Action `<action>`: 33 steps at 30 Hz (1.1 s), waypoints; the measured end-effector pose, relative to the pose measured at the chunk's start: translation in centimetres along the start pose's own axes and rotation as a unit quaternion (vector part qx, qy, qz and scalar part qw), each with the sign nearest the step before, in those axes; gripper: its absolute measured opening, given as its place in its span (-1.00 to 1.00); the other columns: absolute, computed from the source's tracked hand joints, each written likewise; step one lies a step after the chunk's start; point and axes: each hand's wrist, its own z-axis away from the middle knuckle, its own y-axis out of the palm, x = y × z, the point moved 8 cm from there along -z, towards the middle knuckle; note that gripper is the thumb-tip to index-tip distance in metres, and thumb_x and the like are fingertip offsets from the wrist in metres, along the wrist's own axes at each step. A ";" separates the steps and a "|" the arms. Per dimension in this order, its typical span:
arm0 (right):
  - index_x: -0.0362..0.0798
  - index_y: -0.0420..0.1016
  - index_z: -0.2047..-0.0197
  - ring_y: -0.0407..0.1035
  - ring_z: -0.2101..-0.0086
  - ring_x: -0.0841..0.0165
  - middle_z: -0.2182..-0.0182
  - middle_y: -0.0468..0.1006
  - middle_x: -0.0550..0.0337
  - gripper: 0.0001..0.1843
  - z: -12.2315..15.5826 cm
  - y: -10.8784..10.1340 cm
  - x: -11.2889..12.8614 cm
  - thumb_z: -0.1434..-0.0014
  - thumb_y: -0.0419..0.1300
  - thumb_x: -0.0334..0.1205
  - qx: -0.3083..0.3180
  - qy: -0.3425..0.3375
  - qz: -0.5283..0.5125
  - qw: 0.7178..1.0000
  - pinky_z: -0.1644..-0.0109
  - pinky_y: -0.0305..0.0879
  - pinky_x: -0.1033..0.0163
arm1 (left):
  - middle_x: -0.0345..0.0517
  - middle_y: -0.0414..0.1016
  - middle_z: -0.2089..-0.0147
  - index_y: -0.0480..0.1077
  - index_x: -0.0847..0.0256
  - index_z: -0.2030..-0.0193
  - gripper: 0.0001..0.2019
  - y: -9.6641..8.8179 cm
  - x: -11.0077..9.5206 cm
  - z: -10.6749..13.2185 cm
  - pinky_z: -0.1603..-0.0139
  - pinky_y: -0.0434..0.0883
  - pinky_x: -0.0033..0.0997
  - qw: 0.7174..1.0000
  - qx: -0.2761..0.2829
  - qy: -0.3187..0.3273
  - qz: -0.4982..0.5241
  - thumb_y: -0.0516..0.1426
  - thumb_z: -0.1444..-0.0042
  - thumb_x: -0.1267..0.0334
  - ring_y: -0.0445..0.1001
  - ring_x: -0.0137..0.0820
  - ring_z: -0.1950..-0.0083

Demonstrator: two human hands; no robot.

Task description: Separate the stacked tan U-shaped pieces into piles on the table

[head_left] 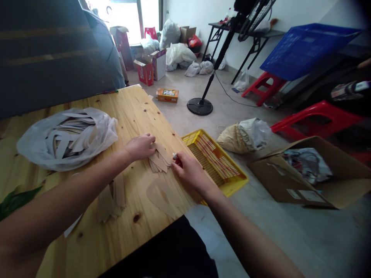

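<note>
Wooden table (136,204). Left hand (141,147) curled over beige strips (159,161), right hand (189,170) curled beside; grips unclear. Likely light, bendy; edge-hold.

Bare wood beyond the left hand (140,146), toward the far right corner of the tabletop (131,112), leaves passing room. The plastic bag (106,128) blocks the left; a dark panel (52,58) walls the far edge.
</note>
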 end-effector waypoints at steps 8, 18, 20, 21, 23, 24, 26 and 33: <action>0.02 0.43 0.22 0.45 0.34 0.30 0.32 0.61 0.18 -0.97 0.5 0.4 0.1 -0.30 0.18 -0.28 -0.004 0.008 0.016 1.000 0.31 0.14 0.25 | 0.09 0.56 -0.02 0.51 0.18 0.06 -0.71 -0.4 -0.8 -0.7 0.18 0.41 -0.22 0.999 0.011 0.005 -0.037 0.03 -0.22 0.19 0.59 -0.10 0.03; -0.01 0.48 0.02 0.47 0.07 0.19 0.08 0.57 0.00 -0.82 0.5 0.0 0.2 -0.34 0.14 -0.30 -0.046 -0.019 0.020 0.999 0.03 0.38 0.14 | 0.06 0.56 -0.04 0.50 0.16 0.06 -0.74 -0.2 -1.2 -1.2 0.16 0.42 -0.23 0.998 0.012 0.008 -0.059 0.04 -0.21 0.26 0.59 -0.12 0.01; 0.00 0.51 0.01 0.43 0.00 0.13 0.04 0.53 -0.05 -0.80 0.5 0.3 0.8 -0.33 0.15 -0.30 -0.036 -0.034 0.055 0.997 -0.05 0.39 0.07 | 0.07 0.56 -0.04 0.50 0.16 0.05 -0.73 -0.1 -1.0 -1.3 0.15 0.42 -0.22 0.999 0.010 0.006 -0.052 0.04 -0.21 0.25 0.58 -0.11 0.02; 0.01 0.53 0.04 0.42 -0.01 0.13 0.04 0.52 -0.05 -0.82 0.5 0.6 1.2 -0.34 0.15 -0.29 -0.024 -0.043 0.064 0.997 -0.07 0.39 0.06 | 0.08 0.56 -0.04 0.50 0.17 0.05 -0.73 -0.1 -0.9 -1.4 0.15 0.42 -0.22 0.999 0.008 0.004 -0.047 0.04 -0.20 0.25 0.58 -0.11 0.02; -0.01 0.55 0.06 0.42 0.00 0.13 0.06 0.51 -0.04 -0.83 0.6 0.9 1.7 -0.35 0.14 -0.28 -0.012 -0.057 0.067 0.996 -0.10 0.39 0.05 | 0.09 0.56 -0.04 0.49 0.17 0.04 -0.73 0.0 -0.7 -1.5 0.15 0.42 -0.21 0.999 0.005 0.001 -0.039 0.05 -0.19 0.25 0.58 -0.10 0.02; -0.02 0.55 0.03 0.41 -0.01 0.13 0.05 0.51 -0.05 -0.81 0.5 0.8 1.8 -0.35 0.14 -0.28 -0.020 -0.056 0.066 0.996 -0.12 0.38 0.03 | 0.09 0.56 -0.03 0.49 0.17 0.04 -0.73 0.0 -0.6 -1.5 0.15 0.41 -0.22 0.999 0.005 -0.001 -0.036 0.05 -0.19 0.25 0.58 -0.09 0.02; -0.03 0.53 -0.06 0.39 -0.05 0.10 0.02 0.51 -0.07 -0.74 0.4 0.4 1.5 -0.33 0.15 -0.29 -0.046 -0.045 0.068 0.996 -0.15 0.37 0.00 | 0.09 0.56 -0.04 0.48 0.17 0.04 -0.74 0.0 -0.6 -1.6 0.15 0.41 -0.22 0.999 0.006 -0.003 -0.033 0.06 -0.18 0.25 0.58 -0.09 0.01; -0.02 0.54 0.04 0.39 -0.06 0.12 0.00 0.52 -0.05 -0.82 0.4 0.4 1.0 -0.33 0.16 -0.31 -0.022 -0.055 0.051 0.997 -0.15 0.35 0.02 | 0.11 0.55 -0.03 0.48 0.18 0.03 -0.73 0.0 -0.6 -1.6 0.10 0.41 -0.20 0.999 0.009 -0.019 -0.030 0.06 -0.19 0.23 0.57 -0.06 0.00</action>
